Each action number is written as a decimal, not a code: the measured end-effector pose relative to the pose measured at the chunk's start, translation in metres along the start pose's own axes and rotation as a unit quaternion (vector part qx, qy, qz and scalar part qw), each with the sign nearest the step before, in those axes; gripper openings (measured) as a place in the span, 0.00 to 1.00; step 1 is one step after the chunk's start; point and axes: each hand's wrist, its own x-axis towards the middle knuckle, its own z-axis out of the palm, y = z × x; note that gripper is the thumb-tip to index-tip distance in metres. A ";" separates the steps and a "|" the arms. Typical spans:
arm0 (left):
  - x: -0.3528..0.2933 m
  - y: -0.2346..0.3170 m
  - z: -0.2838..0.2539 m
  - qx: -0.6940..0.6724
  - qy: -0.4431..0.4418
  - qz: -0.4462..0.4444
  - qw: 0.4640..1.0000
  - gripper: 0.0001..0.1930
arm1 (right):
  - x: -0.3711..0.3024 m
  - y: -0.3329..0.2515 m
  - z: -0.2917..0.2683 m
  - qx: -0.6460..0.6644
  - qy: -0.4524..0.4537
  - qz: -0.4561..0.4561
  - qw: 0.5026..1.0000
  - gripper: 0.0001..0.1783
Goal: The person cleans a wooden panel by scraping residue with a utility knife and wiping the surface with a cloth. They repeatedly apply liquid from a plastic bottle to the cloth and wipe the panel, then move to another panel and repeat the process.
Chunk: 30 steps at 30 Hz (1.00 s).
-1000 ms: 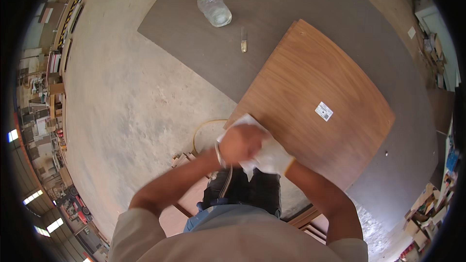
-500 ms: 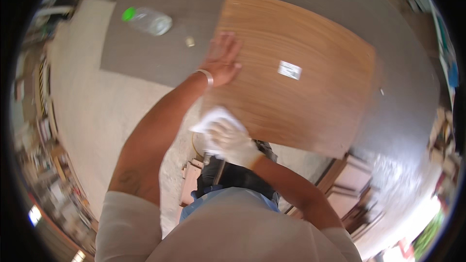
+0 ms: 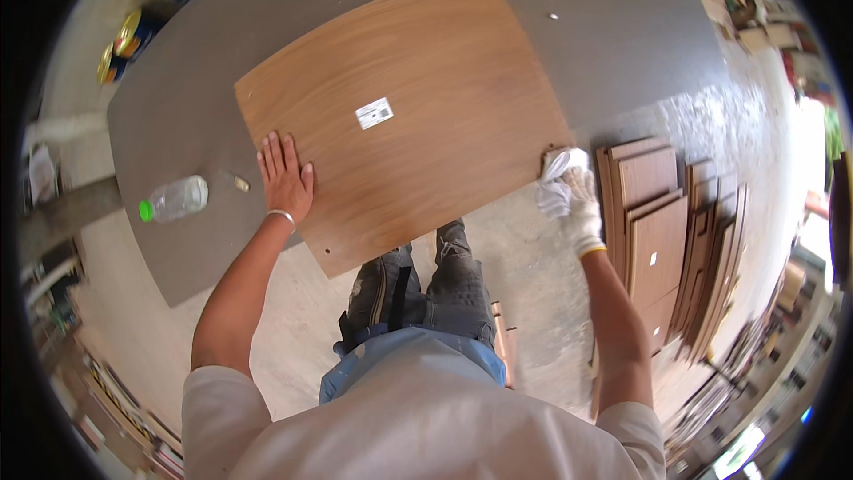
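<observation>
A brown wood-grain panel (image 3: 444, 80) lies on the grey table (image 3: 613, 44), its near edge jutting out over the floor. On it is a small white label (image 3: 374, 113). My bare left hand (image 3: 286, 180) rests flat at the panel's left edge, fingers spread, a pale band around its wrist. My right hand (image 3: 579, 200), in a white glove, is closed on a white cloth (image 3: 558, 182) at the panel's near right corner. Folds of the cloth hide part of its fingers. A small dark hole shows near the panel's near left corner.
A clear bottle with a green cap (image 3: 176, 199) lies on the table left of my left hand, with a small pale piece (image 3: 241, 182) beside it. Stacked brown panels (image 3: 653, 222) stand on the floor at right. Several cans (image 3: 133, 34) are beyond the table's far left.
My right hand has moved with the cloth from the panel's near left end to its near right corner. The view has turned. My left hand stays at the panel's left edge.
</observation>
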 end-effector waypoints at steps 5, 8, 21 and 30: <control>0.012 0.034 0.000 -0.038 -0.028 0.111 0.993 0.40 | -0.056 0.104 0.157 -0.470 -0.052 -0.220 0.853 0.28; 0.002 0.077 -0.001 -0.046 -0.037 0.168 0.984 0.40 | -0.091 0.121 0.229 -0.517 -0.247 -0.323 0.754 0.35; -0.010 0.096 -0.005 -0.061 -0.017 0.191 0.980 0.40 | -0.102 0.172 0.211 -0.461 -0.162 -0.337 0.804 0.30; -0.009 0.094 -0.015 -0.036 0.009 0.189 0.981 0.37 | -0.008 0.094 0.093 -0.550 0.210 -0.338 0.734 0.30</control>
